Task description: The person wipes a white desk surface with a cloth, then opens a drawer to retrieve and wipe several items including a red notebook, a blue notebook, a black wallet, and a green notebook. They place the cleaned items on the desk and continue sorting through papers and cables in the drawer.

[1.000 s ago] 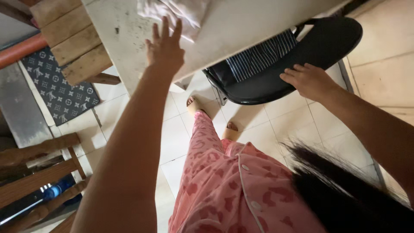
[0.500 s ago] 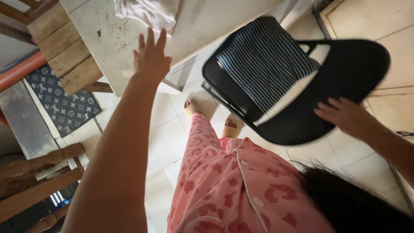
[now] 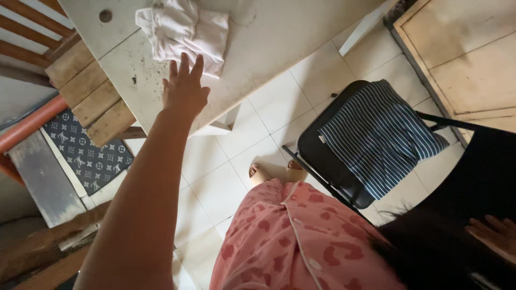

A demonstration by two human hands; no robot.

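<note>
Head view, looking down; we list from our hands out.

1. Left hand [image 3: 184,88]: arm stretched fwd, palm down, fingers spread and loose, holding nothing. Fingertips [image 3: 185,60] sit at the near edge of the white cloth [image 3: 185,33]; can't tell if they touch it or hover just short.

2. Right hand [image 3: 495,233]: low at the frame's right edge, only partly in view. Fingers extended, resting on the black chair back [image 3: 484,177]. Not curled round it as far as we see; thumb side hidden, so can't tell grip for sure.

3. White cloth: crumpled, roughly folded, lying on the white table [image 3: 279,32] near its left end, just beyond our left hand.

4. White table: pale top w/ dark specks and stains nr the cloth; one white leg [image 3: 361,29] shows at upper right.

5. Black chair [image 3: 322,156]: stands on the floor right of the table, well apart from the cloth. Seat carries a blue-and-white striped cushion [image 3: 379,134], lying a bit askew.

6. Our body: pink patterned pyjamas [image 3: 301,241] w/ white piping and buttons; dark hair [image 3: 430,247] hangs at lower right; toes in sandals [image 3: 258,173] on the white tile floor [image 3: 226,161], between table and chair.

7. Surroundings: wooden bench [image 3: 91,94] left of the table; dark patterned mat [image 3: 91,153] under it; orange pipe [image 3: 27,126] at far left; pale wooden door [image 3: 467,59] at upper right.
</note>
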